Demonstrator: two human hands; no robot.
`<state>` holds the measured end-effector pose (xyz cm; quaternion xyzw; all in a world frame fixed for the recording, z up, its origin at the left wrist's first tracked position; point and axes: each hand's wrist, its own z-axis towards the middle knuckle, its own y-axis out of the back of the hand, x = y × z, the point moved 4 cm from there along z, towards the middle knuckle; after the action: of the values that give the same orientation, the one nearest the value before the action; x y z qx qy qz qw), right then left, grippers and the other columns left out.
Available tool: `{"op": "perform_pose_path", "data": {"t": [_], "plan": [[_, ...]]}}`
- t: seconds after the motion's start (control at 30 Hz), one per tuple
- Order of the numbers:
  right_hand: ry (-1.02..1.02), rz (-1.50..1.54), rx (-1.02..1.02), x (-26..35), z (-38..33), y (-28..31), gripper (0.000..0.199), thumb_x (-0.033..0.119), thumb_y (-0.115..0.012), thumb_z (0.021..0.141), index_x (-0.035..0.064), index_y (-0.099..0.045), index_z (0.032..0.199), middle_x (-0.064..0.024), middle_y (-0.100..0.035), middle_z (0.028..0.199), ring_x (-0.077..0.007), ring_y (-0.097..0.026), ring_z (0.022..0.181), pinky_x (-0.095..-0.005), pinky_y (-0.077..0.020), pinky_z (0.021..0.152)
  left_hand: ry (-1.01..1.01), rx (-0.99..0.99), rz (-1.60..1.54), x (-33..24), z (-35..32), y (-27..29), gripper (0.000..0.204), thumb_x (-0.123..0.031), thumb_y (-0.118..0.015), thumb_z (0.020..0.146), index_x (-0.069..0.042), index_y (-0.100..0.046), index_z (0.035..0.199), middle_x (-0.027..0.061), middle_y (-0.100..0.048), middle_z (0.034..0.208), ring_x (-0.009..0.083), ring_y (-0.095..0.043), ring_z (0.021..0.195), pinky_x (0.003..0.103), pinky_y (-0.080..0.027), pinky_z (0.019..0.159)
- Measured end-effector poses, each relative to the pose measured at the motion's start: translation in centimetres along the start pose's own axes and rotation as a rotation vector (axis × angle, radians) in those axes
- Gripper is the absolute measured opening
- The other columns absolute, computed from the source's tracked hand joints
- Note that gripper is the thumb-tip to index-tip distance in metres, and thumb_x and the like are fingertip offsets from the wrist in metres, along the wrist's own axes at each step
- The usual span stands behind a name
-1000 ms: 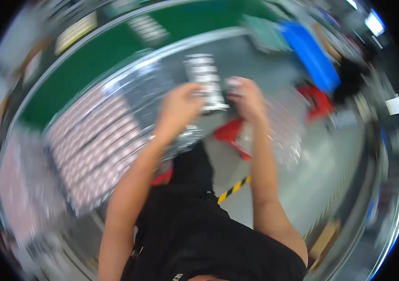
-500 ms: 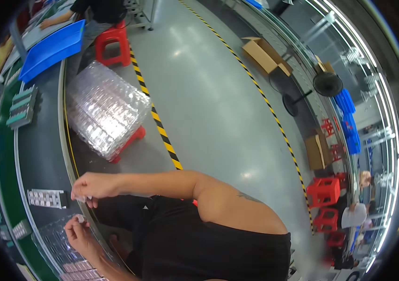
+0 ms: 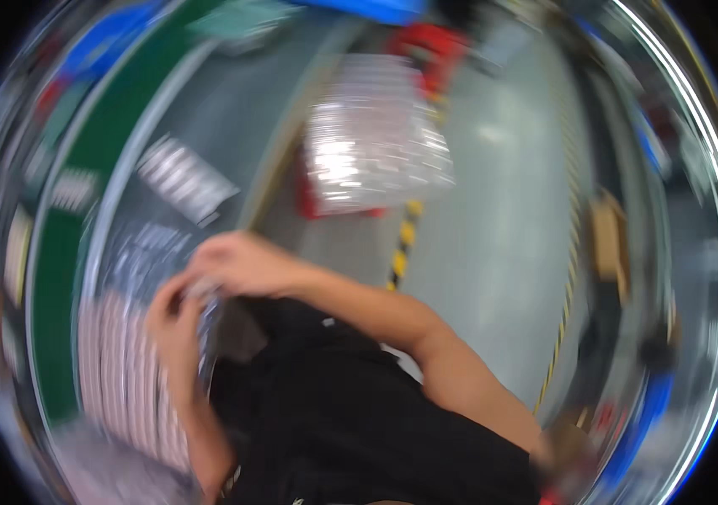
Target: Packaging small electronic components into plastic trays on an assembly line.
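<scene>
My left hand [image 3: 172,324] and my right hand [image 3: 237,263] meet over the near edge of the bench. Their fingers are closed around a small whitish piece [image 3: 203,288], too blurred to name more closely. Below and left of them lies a clear plastic tray [image 3: 144,244] with long rows of pinkish-white parts [image 3: 119,362]. Beyond the hands, a pale holder with several light pieces in rows [image 3: 184,179] rests on the dark bench surface [image 3: 224,109].
Past the bench edge, a stack of shiny clear plastic trays [image 3: 376,139] sits on a red stool [image 3: 308,189]. A green strip [image 3: 60,311] runs along the bench's far side. A blue bin [image 3: 367,7] is at the top. Grey plastic wrap [image 3: 119,467] lies lower left.
My view has swung toward the left, blurring the picture. My hands, apart before with a small whitish piece in each, have come together.
</scene>
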<state>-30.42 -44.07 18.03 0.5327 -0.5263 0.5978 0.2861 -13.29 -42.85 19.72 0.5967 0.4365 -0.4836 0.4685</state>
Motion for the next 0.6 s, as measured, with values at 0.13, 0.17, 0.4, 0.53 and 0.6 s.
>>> {"op": "perform_pose_path", "data": {"t": [0.13,0.17,0.4,0.53,0.6], "plan": [[-0.069,-0.067,-0.063,0.9,1.4,-0.4,0.022,0.027,-0.06,0.102,0.0047,-0.061,0.102,0.0013,-0.058,0.08,-0.0056,-0.054,0.066,-0.0222,-0.0453,0.056,-0.052,-0.03,-0.027,-1.6,0.0,-0.4,0.032,0.002,-0.062,0.087,0.0,-0.069,0.119,0.0075,-0.069,0.109,0.0131,-0.066,0.092,0.027,-0.054,0.082],[-0.079,-0.134,-0.021,1.2,2.4,-1.4,0.023,0.028,-0.06,0.102,0.0046,-0.06,0.099,0.0019,-0.056,0.079,-0.0048,-0.054,0.067,-0.0217,-0.0449,0.055,-0.049,-0.071,-0.091,-1.1,-0.1,0.4,0.032,0.002,-0.063,0.087,0.0,-0.068,0.119,0.0079,-0.067,0.109,0.0128,-0.066,0.09,0.026,-0.055,0.078],[0.075,-0.424,0.136,-0.1,7.2,-9.4,0.023,0.026,-0.059,0.103,0.007,-0.056,0.09,0.0039,-0.052,0.074,-0.0031,-0.047,0.059,-0.0207,-0.0373,0.05,-0.165,-0.441,0.13,-0.7,-3.6,7.8,0.027,0.003,-0.062,0.084,-0.001,-0.07,0.11,0.0105,-0.067,0.101,0.0153,-0.068,0.082,0.028,-0.057,0.072],[0.008,-0.366,0.219,-0.2,9.2,-11.3,0.028,0.032,-0.054,0.106,0.0097,-0.052,0.09,0.0035,-0.051,0.073,-0.0021,-0.046,0.057,-0.0187,-0.0358,0.047,-0.354,-0.553,0.152,-1.1,-4.3,9.7,0.028,0.002,-0.062,0.082,-0.004,-0.071,0.108,0.0097,-0.064,0.097,0.022,-0.066,0.079,0.031,-0.055,0.068],[-0.008,-0.365,0.246,-0.5,9.9,-13.3,0.028,0.034,-0.054,0.106,0.01,-0.052,0.091,0.0035,-0.05,0.073,-0.0024,-0.045,0.056,-0.0187,-0.0364,0.046,-0.394,-0.639,0.18,-0.4,-5.0,10.8,0.021,0.001,-0.063,0.082,-0.003,-0.072,0.1,0.0094,-0.063,0.095,0.0223,-0.066,0.079,0.032,-0.053,0.067]]}}
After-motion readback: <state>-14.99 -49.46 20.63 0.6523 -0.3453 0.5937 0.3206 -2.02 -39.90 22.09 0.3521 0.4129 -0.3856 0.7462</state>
